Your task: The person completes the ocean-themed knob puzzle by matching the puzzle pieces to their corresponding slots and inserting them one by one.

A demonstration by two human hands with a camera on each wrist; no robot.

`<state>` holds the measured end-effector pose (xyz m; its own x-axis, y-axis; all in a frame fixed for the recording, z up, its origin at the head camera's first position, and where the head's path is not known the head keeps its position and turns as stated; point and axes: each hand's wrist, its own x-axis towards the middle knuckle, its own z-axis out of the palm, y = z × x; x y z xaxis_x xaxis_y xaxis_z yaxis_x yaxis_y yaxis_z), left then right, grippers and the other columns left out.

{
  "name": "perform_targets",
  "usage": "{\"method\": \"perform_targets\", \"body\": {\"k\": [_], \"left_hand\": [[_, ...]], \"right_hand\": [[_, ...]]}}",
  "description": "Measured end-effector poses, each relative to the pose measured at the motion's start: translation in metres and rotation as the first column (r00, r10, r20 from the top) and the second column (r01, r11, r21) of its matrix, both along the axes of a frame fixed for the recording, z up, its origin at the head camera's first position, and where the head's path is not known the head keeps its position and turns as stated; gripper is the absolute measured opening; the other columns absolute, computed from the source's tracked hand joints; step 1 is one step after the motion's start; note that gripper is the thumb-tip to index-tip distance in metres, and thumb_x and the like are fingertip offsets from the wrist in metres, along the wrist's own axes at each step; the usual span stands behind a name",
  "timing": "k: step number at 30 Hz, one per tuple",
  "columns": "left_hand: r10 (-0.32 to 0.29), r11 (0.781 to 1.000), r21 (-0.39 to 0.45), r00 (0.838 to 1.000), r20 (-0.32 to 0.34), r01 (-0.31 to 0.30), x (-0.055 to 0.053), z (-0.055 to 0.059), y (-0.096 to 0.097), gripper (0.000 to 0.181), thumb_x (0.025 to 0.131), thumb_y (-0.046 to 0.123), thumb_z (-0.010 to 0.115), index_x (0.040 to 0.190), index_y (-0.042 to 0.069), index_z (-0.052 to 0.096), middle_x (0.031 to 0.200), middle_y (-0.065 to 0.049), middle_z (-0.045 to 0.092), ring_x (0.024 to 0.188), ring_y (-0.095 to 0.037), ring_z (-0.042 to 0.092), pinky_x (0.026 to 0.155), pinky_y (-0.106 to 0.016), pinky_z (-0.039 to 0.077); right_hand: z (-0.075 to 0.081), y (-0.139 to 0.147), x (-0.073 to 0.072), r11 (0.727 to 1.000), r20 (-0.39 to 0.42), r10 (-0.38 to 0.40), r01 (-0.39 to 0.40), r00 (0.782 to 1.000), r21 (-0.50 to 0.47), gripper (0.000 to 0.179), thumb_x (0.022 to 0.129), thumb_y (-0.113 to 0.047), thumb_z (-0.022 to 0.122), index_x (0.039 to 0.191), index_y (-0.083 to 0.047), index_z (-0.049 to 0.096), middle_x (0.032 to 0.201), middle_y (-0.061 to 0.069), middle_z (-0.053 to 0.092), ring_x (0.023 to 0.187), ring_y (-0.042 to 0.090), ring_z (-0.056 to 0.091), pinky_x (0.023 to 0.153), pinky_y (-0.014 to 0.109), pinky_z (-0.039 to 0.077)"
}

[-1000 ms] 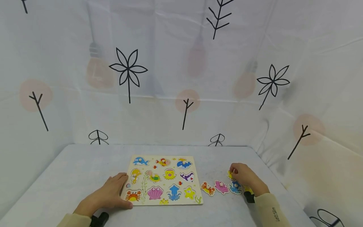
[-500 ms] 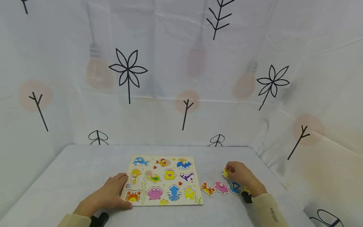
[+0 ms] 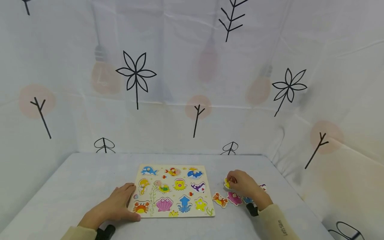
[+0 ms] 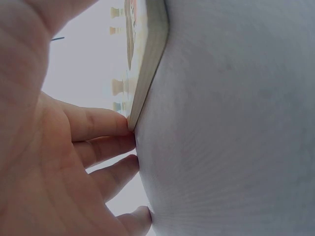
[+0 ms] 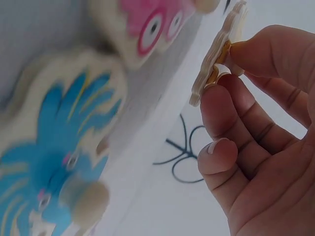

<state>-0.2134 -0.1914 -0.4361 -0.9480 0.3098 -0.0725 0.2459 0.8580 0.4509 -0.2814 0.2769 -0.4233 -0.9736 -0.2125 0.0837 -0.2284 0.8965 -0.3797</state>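
Observation:
My left hand (image 3: 115,203) lies at the left side of a wooden sea-animal puzzle board (image 3: 171,216). Its relaxed fingers touch the board's edge, and the left wrist view shows their fingertips (image 4: 129,123) against it. My right hand (image 3: 244,185) pinches a yellow puzzle piece (image 3: 227,183) between thumb and fingers, right of the board. The right wrist view shows this puzzle piece (image 5: 216,54) edge-on and raised. Below the right hand lie a crab piece (image 3: 220,200), a pink shell piece (image 3: 234,199) and a blue squid piece (image 3: 247,200), the last partly hidden.
A purple whale piece (image 3: 263,187) shows behind the right wrist. Knobbed pieces such as the turtle (image 3: 163,187) sit in the board's upper part. The white table (image 3: 99,170) meets a printed cloth backdrop (image 3: 168,126).
My right hand has moved left toward the board, carrying the yellow puzzle piece. The purple whale piece has come into sight behind it. My left hand has stayed put.

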Motion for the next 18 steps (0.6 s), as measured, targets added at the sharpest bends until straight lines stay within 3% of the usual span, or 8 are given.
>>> {"method": "perform_targets", "body": {"k": [7,13,18], "left_hand": [[0.005,1.000,0.004,1.000,0.001,-0.005,0.000,-0.001,0.000,0.112,0.054,0.061,0.084,0.136,-0.004,0.045,0.141,-0.022,0.039,0.131,-0.042,0.035,0.106,-0.071,0.015],[-0.002,1.000,0.008,1.000,0.003,0.002,0.000,-0.002,-0.001,0.111,0.055,0.062,0.084,0.136,-0.003,0.045,0.141,-0.022,0.039,0.131,-0.041,0.036,0.106,-0.071,0.015],[-0.003,1.000,0.008,1.000,-0.002,0.003,0.001,-0.003,0.000,0.111,0.055,0.062,0.083,0.136,-0.003,0.045,0.142,-0.021,0.039,0.132,-0.040,0.036,0.107,-0.070,0.015]], "right_hand": [[0.002,-0.023,-0.004,0.999,0.042,0.048,-0.047,0.998,-0.026,0.010,0.086,-0.012,0.067,0.092,-0.020,0.065,0.079,-0.004,0.052,0.069,0.014,0.050,0.050,0.025,0.049],[0.006,-0.050,-0.005,0.995,0.027,0.099,-0.099,0.995,0.003,0.011,0.084,-0.013,0.068,0.093,-0.020,0.067,0.078,-0.006,0.053,0.074,0.015,0.049,0.063,0.027,0.046],[0.009,-0.072,-0.005,0.988,0.028,0.154,-0.155,0.988,0.019,0.012,0.085,-0.015,0.068,0.096,-0.020,0.067,0.078,-0.006,0.052,0.074,0.014,0.049,0.065,0.027,0.047]]}}
